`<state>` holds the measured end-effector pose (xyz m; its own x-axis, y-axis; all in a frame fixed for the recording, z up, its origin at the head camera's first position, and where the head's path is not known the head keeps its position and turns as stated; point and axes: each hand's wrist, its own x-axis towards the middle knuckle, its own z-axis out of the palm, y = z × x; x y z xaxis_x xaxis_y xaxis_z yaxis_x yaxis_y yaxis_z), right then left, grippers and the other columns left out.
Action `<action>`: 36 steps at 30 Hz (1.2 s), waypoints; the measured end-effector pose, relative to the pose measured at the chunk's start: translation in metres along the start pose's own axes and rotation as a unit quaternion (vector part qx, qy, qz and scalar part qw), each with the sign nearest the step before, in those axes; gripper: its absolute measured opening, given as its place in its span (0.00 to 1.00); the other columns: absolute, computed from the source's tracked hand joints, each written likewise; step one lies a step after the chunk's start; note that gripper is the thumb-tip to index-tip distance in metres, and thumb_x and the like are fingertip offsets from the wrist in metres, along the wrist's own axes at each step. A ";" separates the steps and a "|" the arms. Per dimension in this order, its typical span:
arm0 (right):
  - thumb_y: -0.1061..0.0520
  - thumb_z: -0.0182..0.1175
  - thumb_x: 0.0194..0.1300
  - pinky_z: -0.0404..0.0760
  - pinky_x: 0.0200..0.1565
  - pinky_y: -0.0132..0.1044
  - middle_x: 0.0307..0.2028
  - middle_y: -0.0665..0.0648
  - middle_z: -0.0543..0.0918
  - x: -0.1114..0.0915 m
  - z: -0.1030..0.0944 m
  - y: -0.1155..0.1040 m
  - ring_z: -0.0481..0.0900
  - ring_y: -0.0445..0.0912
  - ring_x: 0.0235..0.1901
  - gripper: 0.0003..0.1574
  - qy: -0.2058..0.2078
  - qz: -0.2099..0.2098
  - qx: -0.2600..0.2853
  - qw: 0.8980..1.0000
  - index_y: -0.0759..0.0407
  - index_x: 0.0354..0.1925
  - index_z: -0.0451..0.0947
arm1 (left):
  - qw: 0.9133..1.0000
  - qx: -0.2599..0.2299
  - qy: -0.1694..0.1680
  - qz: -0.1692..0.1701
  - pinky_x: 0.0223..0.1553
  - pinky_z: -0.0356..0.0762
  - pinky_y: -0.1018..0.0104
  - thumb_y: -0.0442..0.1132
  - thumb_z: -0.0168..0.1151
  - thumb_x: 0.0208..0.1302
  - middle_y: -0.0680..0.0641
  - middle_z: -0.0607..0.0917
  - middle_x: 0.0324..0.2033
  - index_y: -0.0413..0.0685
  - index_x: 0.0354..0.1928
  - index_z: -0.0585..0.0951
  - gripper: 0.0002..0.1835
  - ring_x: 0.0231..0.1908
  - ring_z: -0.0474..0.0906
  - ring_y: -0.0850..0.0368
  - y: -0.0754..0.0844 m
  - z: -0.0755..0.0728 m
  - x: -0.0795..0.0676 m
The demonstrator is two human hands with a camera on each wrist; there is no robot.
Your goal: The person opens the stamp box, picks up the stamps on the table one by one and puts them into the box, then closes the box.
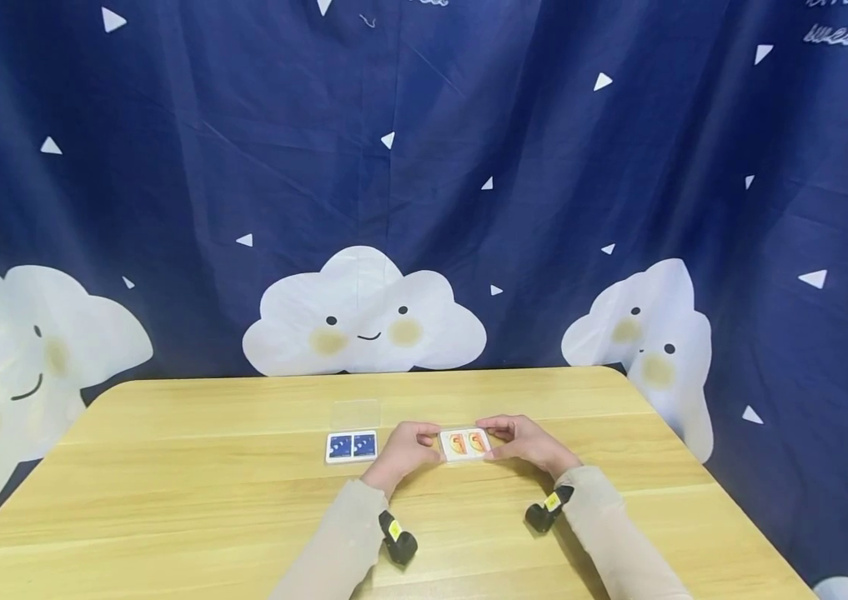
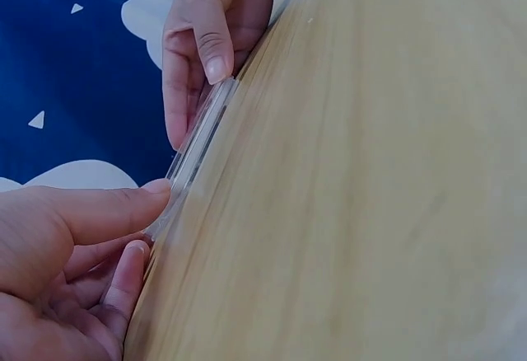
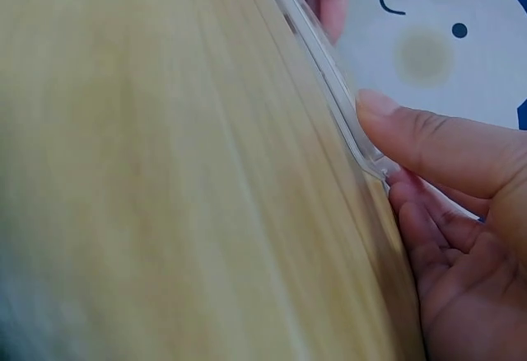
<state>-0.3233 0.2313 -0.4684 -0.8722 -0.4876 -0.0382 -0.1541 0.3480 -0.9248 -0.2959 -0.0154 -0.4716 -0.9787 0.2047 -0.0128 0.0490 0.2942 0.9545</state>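
Observation:
Both hands hold a flat clear plastic case (image 1: 465, 445) between them, low over the table. Two orange-and-yellow pictures on white show in it from above. My left hand (image 1: 407, 451) pinches its left end, thumb on the near edge and fingers at the far side. The opposite end is pinched by my right hand (image 1: 527, 443) in the same way. Seen edge-on in the left wrist view, the case (image 2: 198, 142) looks like a thin layered slab. In the right wrist view the thumb presses the rim of the case (image 3: 325, 68).
Left of my left hand, a second clear case (image 1: 352, 460) lies on the wooden table (image 1: 206, 500), with two dark blue pictures inside. A transparent lid (image 1: 356, 412) lies flat behind it. A navy curtain (image 1: 281, 167) with cloud faces hangs beyond the table's far edge.

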 end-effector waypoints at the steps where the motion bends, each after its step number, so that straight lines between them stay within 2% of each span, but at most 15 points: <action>1: 0.63 0.70 0.50 0.72 0.56 0.39 0.55 0.67 0.76 0.000 0.001 0.000 0.74 0.53 0.54 0.38 0.004 0.004 -0.001 1.000 0.70 0.59 0.71 | 1.000 0.000 0.001 0.001 0.43 0.76 0.64 0.24 0.70 0.41 0.46 0.81 0.41 0.36 0.51 0.80 0.28 0.40 0.73 0.54 0.000 0.000 0.000; 4: 0.61 0.71 0.50 0.72 0.56 0.41 0.55 0.66 0.77 0.000 0.002 0.000 0.74 0.53 0.54 0.37 0.013 0.002 -0.016 1.000 0.69 0.58 0.72 | 1.000 0.002 0.002 0.006 0.42 0.76 0.64 0.24 0.70 0.41 0.45 0.81 0.41 0.35 0.51 0.80 0.28 0.40 0.73 0.54 -0.001 0.000 0.000; 9: 0.61 0.71 0.50 0.73 0.54 0.39 0.54 0.65 0.78 -0.001 0.004 -0.001 0.75 0.52 0.52 0.36 0.028 0.006 -0.031 0.999 0.67 0.57 0.73 | 1.000 0.000 0.000 0.011 0.41 0.75 0.65 0.24 0.70 0.41 0.44 0.80 0.40 0.34 0.51 0.79 0.28 0.39 0.73 0.54 0.000 -0.001 -0.001; 18: 0.60 0.73 0.48 0.69 0.59 0.49 0.54 0.64 0.78 -0.001 0.008 -0.005 0.74 0.55 0.55 0.36 0.055 0.014 -0.050 0.997 0.66 0.56 0.75 | 1.000 0.007 0.005 0.021 0.41 0.76 0.65 0.24 0.69 0.41 0.44 0.81 0.40 0.34 0.51 0.79 0.28 0.39 0.74 0.54 0.002 -0.003 -0.002; 23: 0.61 0.71 0.50 0.71 0.58 0.46 0.56 0.67 0.76 0.000 0.004 -0.003 0.74 0.56 0.55 0.36 0.031 0.006 -0.051 0.998 0.68 0.58 0.73 | 1.000 0.004 0.004 0.017 0.42 0.76 0.65 0.24 0.69 0.42 0.43 0.82 0.42 0.33 0.51 0.79 0.27 0.39 0.74 0.54 0.002 -0.001 -0.002; 28: 0.64 0.68 0.53 0.73 0.56 0.42 0.56 0.70 0.74 -0.001 -0.001 -0.003 0.74 0.57 0.55 0.36 0.003 -0.001 -0.025 1.000 0.71 0.59 0.69 | 1.000 -0.004 0.004 0.016 0.43 0.76 0.65 0.24 0.69 0.43 0.41 0.82 0.43 0.33 0.51 0.79 0.27 0.40 0.75 0.52 0.002 -0.001 -0.002; 32: 0.63 0.69 0.52 0.74 0.55 0.39 0.56 0.69 0.74 -0.001 0.000 -0.004 0.74 0.56 0.54 0.36 0.008 -0.002 -0.033 0.999 0.71 0.59 0.70 | 1.000 -0.002 0.006 0.011 0.43 0.76 0.64 0.24 0.69 0.43 0.42 0.82 0.42 0.33 0.51 0.79 0.27 0.40 0.75 0.53 0.003 -0.001 -0.001; 36: 0.62 0.70 0.52 0.72 0.57 0.43 0.56 0.69 0.74 0.000 0.003 -0.004 0.73 0.58 0.56 0.36 0.021 -0.006 -0.049 0.999 0.70 0.58 0.71 | 1.000 -0.004 0.008 0.007 0.43 0.77 0.64 0.23 0.68 0.43 0.42 0.81 0.41 0.33 0.52 0.78 0.27 0.39 0.74 0.53 0.002 -0.001 -0.001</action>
<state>-0.3213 0.2281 -0.4660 -0.8889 -0.4580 -0.0096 -0.2073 0.4209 -0.8831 -0.2950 -0.0157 -0.4694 -0.9812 0.1931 0.0062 0.0617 0.2831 0.9571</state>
